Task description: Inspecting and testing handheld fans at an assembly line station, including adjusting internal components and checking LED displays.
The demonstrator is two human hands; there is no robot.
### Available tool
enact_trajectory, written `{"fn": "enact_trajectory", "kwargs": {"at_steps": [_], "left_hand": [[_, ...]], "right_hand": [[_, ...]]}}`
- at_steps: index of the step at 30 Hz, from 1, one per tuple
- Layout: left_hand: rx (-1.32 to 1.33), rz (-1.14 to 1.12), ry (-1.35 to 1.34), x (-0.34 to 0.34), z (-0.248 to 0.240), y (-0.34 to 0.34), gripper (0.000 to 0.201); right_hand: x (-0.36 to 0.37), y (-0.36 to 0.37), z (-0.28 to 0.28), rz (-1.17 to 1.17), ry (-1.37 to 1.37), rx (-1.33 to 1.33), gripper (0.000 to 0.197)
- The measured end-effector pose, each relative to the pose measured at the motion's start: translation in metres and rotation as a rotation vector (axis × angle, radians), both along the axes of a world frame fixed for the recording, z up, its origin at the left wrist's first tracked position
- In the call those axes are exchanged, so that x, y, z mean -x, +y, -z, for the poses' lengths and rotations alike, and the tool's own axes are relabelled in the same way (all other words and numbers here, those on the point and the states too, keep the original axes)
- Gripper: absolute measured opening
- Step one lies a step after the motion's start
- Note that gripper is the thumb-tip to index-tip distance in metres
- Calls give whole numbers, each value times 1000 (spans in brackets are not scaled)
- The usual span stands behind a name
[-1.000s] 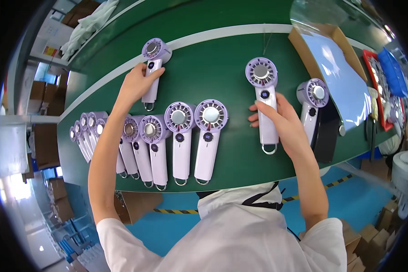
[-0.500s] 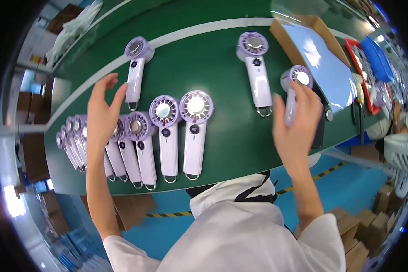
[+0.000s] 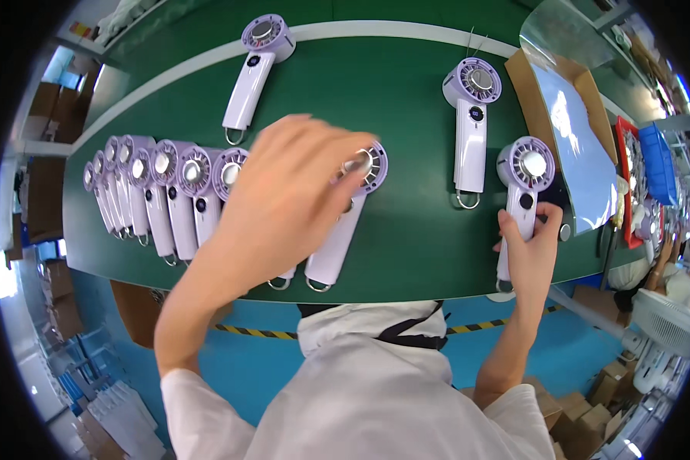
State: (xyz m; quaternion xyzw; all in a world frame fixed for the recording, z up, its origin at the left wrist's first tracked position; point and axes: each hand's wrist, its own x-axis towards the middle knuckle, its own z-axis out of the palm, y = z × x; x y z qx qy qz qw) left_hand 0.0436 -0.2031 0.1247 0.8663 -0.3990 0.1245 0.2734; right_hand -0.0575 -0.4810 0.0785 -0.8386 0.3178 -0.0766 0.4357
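Note:
My right hand [image 3: 533,257] grips the handle of a lilac handheld fan [image 3: 522,207] at the right, its round head pointing away from me. The fan has a silver centre, a dark round display and a metal loop at its bottom. Somewhat blurred, my left hand [image 3: 287,180] passes over the right end of a row of such fans. Its thumb and fingers are apart beside the head of the last fan [image 3: 336,241], and it partly hides the neighbouring ones. Two more lie farther off: one fan [image 3: 249,90] at the far left, another fan [image 3: 471,146] right of the middle.
Several fans [image 3: 161,199] lie side by side along the left of the green table [image 3: 406,230]. At the back right stands a cardboard box [image 3: 523,96] with a pale blue sheet [image 3: 571,146]. Beyond it are a red tray [image 3: 629,192] and a blue bin [image 3: 658,172].
My left hand has swung right, from beside the far-left fan to over the row's right end. My right hand has moved nearer to me and now grips the right-hand fan's handle. The view has shifted.

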Motion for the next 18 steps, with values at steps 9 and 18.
{"fn": "enact_trajectory", "kwargs": {"at_steps": [9, 18], "left_hand": [[-441, 216, -330, -33, 46, -100, 34], [-494, 232, -339, -30, 38, -106, 33]], "right_hand": [[17, -19, -2, -123, -366, -979, 39], [1, -21, -14, -165, -461, -899, 43]]}}
